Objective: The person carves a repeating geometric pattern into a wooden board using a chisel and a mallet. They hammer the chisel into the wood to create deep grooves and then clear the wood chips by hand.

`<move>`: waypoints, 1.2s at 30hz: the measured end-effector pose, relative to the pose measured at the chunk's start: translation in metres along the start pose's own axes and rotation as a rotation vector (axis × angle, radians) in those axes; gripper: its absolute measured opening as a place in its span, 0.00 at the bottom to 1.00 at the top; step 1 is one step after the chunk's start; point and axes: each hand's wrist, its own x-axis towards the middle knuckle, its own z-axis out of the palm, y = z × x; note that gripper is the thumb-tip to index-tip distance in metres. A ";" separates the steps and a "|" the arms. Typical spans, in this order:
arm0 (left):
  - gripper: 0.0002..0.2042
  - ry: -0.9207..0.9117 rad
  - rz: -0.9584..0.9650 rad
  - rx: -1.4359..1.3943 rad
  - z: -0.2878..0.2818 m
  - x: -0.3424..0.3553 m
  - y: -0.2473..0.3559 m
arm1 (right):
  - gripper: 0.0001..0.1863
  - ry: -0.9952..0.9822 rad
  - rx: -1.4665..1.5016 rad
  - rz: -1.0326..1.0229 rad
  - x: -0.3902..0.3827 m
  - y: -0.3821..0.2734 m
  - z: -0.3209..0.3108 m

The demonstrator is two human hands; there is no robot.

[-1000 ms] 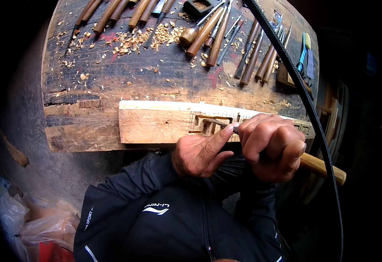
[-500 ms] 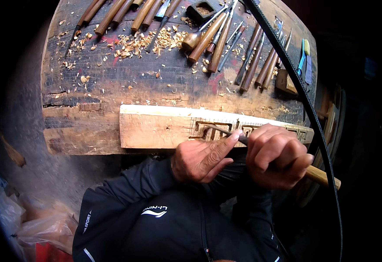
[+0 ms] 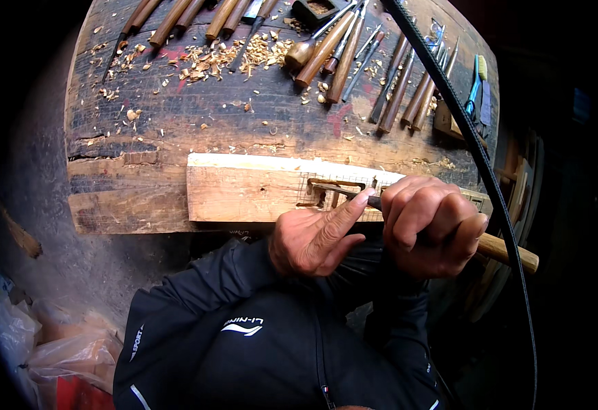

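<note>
Groove-carving step, I reckon
Right hand (image 3: 432, 225) clamped on carving chisel (image 3: 507, 253), left hand (image 3: 312, 240) digits apart, one touching the shank (image 3: 375, 203); grooved plank (image 3: 234, 195) at counter's (image 3: 128, 206) 6 o'clock edge. Next stroke probably wants steady guidance.

Board (image 3: 230, 195) on workbench (image 3: 176, 130), near edge | tools (image 3: 318, 60) behind board | shavings (image 3: 266, 55) among tools | brush (image 3: 476, 83) right of tools

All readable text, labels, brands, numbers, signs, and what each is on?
Locations only; wording not copied.
Dark jacket, chest: legible white lettering above a white curved mark.
Left sleeve: white lettering, partly legible.
Right sleeve: small marks, unreadable.
Dark patch below the wooden board: white marks, too small to read.
Numbers: none readable.
</note>
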 end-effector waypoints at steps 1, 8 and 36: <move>0.37 0.007 -0.002 -0.007 0.000 0.000 -0.001 | 0.36 -0.017 -0.013 -0.006 0.001 0.001 0.001; 0.33 0.028 -0.013 -0.041 -0.001 -0.005 -0.001 | 0.38 -0.060 -0.070 0.057 0.000 -0.005 0.007; 0.38 -0.111 -0.008 0.042 0.009 0.005 0.004 | 0.39 0.133 0.022 0.066 -0.007 -0.010 -0.008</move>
